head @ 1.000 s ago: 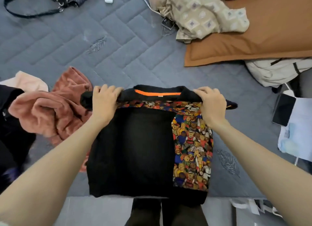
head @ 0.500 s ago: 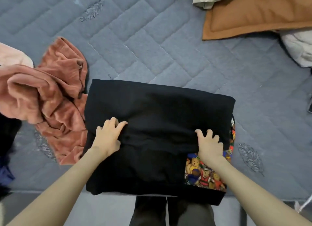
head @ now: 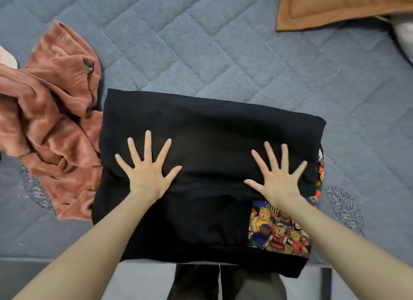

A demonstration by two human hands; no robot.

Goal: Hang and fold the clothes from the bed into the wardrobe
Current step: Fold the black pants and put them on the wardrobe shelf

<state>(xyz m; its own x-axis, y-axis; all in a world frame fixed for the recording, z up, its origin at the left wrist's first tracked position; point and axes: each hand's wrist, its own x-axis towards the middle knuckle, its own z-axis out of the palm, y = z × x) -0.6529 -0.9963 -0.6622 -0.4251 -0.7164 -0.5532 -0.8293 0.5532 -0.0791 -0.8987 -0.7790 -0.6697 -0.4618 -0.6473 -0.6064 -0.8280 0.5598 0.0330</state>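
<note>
Fingers (head: 147, 147) spread wide, the left hand (head: 146, 173) and right hand (head: 278, 180) pressed flat on one folded black garment (head: 212, 120) (teddy-bear print at its near right corner) at the bed's (head: 201, 42) near edge, one crumpled pink garment (head: 55, 120) touching its left side.

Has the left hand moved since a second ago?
Yes. Judged against the pink garment, the left hand came nearer the edge of the bed and lies flat on the black top.
</note>
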